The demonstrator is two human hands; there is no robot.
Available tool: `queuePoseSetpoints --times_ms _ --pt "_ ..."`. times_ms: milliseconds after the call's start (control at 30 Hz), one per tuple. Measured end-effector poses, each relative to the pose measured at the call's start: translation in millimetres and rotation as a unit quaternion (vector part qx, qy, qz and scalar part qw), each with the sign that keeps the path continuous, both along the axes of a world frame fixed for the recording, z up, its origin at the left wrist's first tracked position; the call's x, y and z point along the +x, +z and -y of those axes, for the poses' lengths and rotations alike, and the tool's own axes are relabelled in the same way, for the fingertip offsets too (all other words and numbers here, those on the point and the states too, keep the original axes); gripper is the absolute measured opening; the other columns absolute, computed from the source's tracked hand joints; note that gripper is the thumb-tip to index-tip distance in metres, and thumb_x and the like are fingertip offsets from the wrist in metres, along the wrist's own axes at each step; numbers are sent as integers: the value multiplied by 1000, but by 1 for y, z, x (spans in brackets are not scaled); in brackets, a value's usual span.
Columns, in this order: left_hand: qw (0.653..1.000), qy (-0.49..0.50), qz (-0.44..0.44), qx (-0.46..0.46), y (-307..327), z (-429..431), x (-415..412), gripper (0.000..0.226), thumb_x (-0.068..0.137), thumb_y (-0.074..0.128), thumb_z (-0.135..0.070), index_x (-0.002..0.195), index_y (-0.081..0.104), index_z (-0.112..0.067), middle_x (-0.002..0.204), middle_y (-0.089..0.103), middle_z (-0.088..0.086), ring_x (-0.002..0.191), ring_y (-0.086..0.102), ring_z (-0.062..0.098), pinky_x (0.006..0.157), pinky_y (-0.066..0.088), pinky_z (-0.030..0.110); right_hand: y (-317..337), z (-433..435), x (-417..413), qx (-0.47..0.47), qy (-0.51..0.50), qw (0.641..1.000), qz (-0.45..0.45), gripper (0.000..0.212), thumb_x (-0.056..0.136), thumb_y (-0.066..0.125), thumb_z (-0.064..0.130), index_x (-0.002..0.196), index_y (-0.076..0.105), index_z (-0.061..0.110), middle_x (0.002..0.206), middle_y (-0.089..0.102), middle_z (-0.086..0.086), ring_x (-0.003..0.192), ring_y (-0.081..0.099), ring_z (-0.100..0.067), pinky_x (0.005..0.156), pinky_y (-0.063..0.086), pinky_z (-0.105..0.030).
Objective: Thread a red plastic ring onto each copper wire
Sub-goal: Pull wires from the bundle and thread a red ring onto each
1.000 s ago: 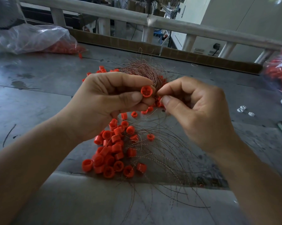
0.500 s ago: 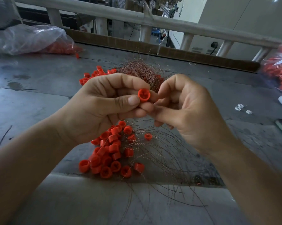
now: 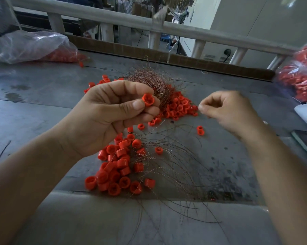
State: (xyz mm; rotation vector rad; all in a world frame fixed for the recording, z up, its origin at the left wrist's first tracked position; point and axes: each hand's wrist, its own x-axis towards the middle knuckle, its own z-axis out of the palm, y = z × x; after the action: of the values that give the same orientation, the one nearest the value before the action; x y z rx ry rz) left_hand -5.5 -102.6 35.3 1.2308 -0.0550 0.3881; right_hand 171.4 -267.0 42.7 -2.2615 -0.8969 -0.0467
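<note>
At the near edge, loose wires (image 3: 168, 174) fanned over the table (image 3: 43, 106), bare of rings as far as can be judged, and tangled through a near heap (image 3: 113, 174) of red rings waiting to go on. Above these, to the left, left hand (image 3: 103, 119) pinching one ring (image 3: 148, 99) between thumb and forefinger, open end up, other fingers curled beneath. Well apart to the right, right hand (image 3: 227, 112), blurred, thumb and forefinger pressed together as if on a wire end; wire too fine to make out, so no telling whether through the ring yet. Looks mid-thread on one piece. Farther off, a far heap (image 3: 179, 106) of rings against a bundle (image 3: 154, 82) of wires, possibly the finished lot, unconfirmed. Plenty left, judging by the near strands. Likely snag: the tangle, strands crossing each other and the rings. Far left, a bag (image 3: 28, 46) of rings; far right, another bag (image 3: 301, 76); beyond, a railing (image 3: 113, 16).
</note>
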Motion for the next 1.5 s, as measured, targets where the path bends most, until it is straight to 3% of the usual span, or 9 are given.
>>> queuePoseSetpoints --times_ms 233,367,500,600,733,900,1033,1133,1500 --pt "1000 -7 -3 7 -1 0 1 20 58 64 -9 75 74 -11 77 72 6 69 70 12 60 55 18 -17 -1 16 -194 -32 980 4 14 80 67 23 68 62 27 78 62 4 83 56 -14 70 36 -22" --pt "1000 -9 -5 11 -1 0 1 20 58 64 -9 75 74 -11 77 72 6 69 69 13 60 55 18 -20 -2 13 -210 -27 977 0 23 79 65 11 60 60 24 59 60 11 73 60 -12 67 41 -21" --pt "1000 -11 -9 17 -1 -1 2 20 58 64 -9 76 74 -11 78 72 7 68 70 13 59 54 18 -21 -4 12 -200 -25 979 11 20 81 62 10 65 59 22 61 62 9 70 62 -10 64 44 -22" --pt "1000 -10 -15 25 -1 -2 2 20 58 65 -10 76 74 -10 78 72 8 71 70 14 60 54 18 -20 -2 14 -175 -31 984 17 21 83 62 12 66 55 23 65 59 10 62 57 -4 54 39 -15" --pt "999 -2 -32 35 -3 -2 3 20 57 68 -10 76 74 -11 79 72 9 73 70 15 61 55 18 -16 -4 15 -5 -8 998 -67 16 84 62 5 80 58 20 72 56 5 67 55 -13 69 48 -28" --pt "997 7 -54 48 -5 -2 5 17 62 70 -5 77 74 -11 77 72 8 72 70 15 60 54 19 -2 -11 -15 148 106 974 -137 21 76 67 -2 77 60 18 71 60 4 56 59 -1 59 52 -15" --pt "996 29 -63 56 -6 0 6 23 62 59 -4 77 75 -11 74 72 8 70 70 16 59 54 18 3 -18 -40 186 167 949 -191 22 62 73 7 77 61 16 71 64 0 63 64 -11 58 53 -19" --pt "995 37 -68 62 -7 0 6 24 61 60 -6 79 75 -12 75 72 8 71 71 18 60 54 18 1 -21 -52 203 200 935 -211 24 52 72 18 75 65 19 69 67 4 68 64 -9 64 54 -19" --pt "990 81 -75 93 -10 2 9 24 61 61 -6 84 65 -8 72 71 8 68 70 18 60 54 19 -2 -25 -64 263 227 907 -240 22 54 70 14 75 67 18 69 69 6 67 65 -5 62 50 -13"
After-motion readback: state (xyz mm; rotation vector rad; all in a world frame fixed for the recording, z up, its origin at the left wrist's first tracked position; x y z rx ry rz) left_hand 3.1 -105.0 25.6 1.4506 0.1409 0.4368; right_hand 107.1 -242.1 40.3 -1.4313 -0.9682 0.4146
